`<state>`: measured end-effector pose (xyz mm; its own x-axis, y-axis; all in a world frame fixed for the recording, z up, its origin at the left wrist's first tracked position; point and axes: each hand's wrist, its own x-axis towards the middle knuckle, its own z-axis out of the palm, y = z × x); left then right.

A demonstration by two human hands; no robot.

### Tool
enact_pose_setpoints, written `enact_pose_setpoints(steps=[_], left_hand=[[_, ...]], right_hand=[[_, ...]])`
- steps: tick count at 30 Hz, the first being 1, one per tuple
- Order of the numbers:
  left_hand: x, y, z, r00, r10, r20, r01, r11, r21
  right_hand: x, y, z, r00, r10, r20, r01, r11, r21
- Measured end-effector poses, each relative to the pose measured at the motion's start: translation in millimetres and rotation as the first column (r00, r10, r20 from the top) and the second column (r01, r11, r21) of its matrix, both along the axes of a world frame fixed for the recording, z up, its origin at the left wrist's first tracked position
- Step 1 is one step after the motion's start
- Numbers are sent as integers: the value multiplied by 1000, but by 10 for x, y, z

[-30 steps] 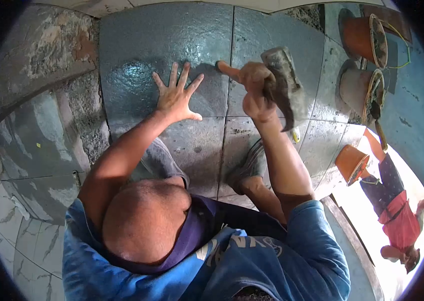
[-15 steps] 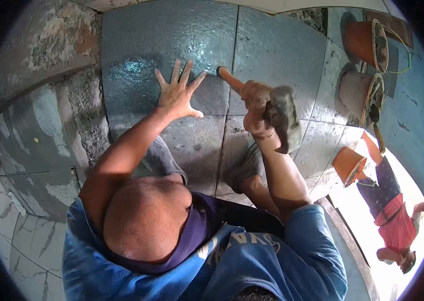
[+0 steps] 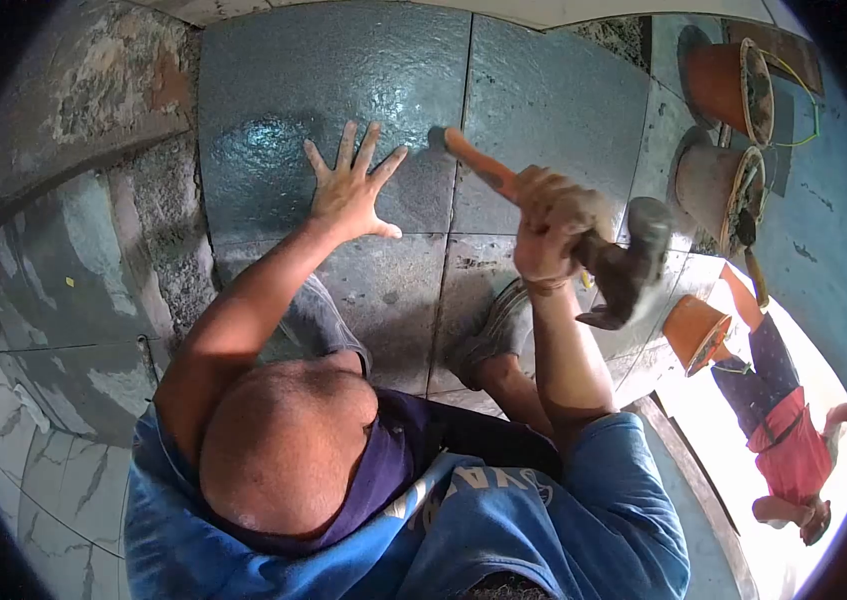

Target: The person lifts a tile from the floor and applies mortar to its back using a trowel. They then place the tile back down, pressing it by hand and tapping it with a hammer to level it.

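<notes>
My left hand lies with its fingers spread on a large wet grey tile. My right hand is closed round a hammer, raised above the tiles. The wooden handle points up and left toward the tile joint, its end near the left hand's fingers but apart from them. At the lower right of the fist is the dark metal claw head, slightly blurred. Whether the left palm presses fully on the tile cannot be seen.
At the right stand two orange buckets, one with a trowel. A person in a red top holds a third orange bucket. Rough stained concrete borders the tiles on the left. My bare knee is below.
My right hand and the hammer have moved right and slightly down, with the hammer head swung outward. My left hand has stayed nearly in place.
</notes>
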<state>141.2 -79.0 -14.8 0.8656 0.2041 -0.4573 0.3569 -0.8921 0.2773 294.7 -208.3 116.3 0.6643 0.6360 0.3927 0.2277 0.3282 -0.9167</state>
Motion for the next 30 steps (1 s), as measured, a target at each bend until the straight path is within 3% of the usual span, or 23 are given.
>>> enact_pose_setpoints(steps=[4, 5, 8, 9, 10, 12, 13, 15, 16, 18, 19, 20, 24, 25, 26, 27, 28, 29, 30], left_hand=[[13, 11, 16, 1000, -3, -13, 3, 1000, -1], [10, 11, 20, 1000, -3, -12, 3, 1000, -7], [24, 24, 33, 1000, -2, -14, 2, 1000, -14], [24, 20, 45, 1000, -2, -27, 1, 1000, -20], [17, 13, 51, 1000, -1, -20, 1, 1000, -17], [28, 28, 60, 999, 0, -37, -1, 999, -33], [26, 24, 58, 999, -2, -32, 1, 1000, -30], [34, 40, 13, 1000, 0, -2, 0, 999, -32], [2, 22, 1, 1000, 1, 20, 0, 999, -43], [22, 17, 9, 1000, 10, 29, -8, 998, -57], [18, 21, 26, 999, 22, 36, -19, 998, -67], [1, 21, 44, 997, 42, 67, -36, 996, -81], [-253, -173, -98, 980, 80, 184, -76, 997, -30], [-430, -316, -149, 971, 73, 228, -80, 997, 20], [-600, -473, -120, 960, 57, 273, -76, 995, 59], [-754, -554, 18, 963, 69, 260, -88, 994, 60], [-910, -570, 153, 974, 179, 139, -181, 984, 2], [-1065, -543, 247, 961, 278, 12, -277, 960, -48], [-1242, -531, 227, 959, 284, 6, -284, 958, -45]], right_hand=[[151, 125, 182, 999, -16, 42, 15, 999, 44], [200, 155, 117, 997, 26, 67, -33, 993, 113], [108, 246, -86, 997, 10, 72, -18, 994, 110], [93, 153, -169, 957, -15, 291, 74, 979, -191], [124, 100, -344, 963, -2, 270, 43, 988, -145], [167, -12, -224, 930, 84, 357, 92, 889, -448], [113, -24, -217, 931, 82, 357, 95, 888, -449], [9, 50, -219, 993, 117, -33, -118, 992, -42], [-26, -68, -268, 992, 118, -40, -120, 992, -43], [-112, -267, -386, 977, 62, 204, 49, 866, -498], [-213, -231, -412, 996, 0, 88, 32, 931, -363], [-266, -247, -423, 998, 26, 53, -7, 941, -338], [-39, -667, -688, 966, -22, -257, -102, 884, -456], [-234, -99, -257, 997, 67, 29, -59, 971, -230], [-233, -123, -218, 996, 62, 65, -41, 958, -285], [-274, -133, -178, 997, 36, 74, -12, 953, -303], [-295, -125, -148, 996, 8, 90, 20, 950, -312], [-296, -162, -118, 1000, 2, 9, 1, 932, -362], [-301, -213, -60, 998, -11, -70, -19, 910, -415]])
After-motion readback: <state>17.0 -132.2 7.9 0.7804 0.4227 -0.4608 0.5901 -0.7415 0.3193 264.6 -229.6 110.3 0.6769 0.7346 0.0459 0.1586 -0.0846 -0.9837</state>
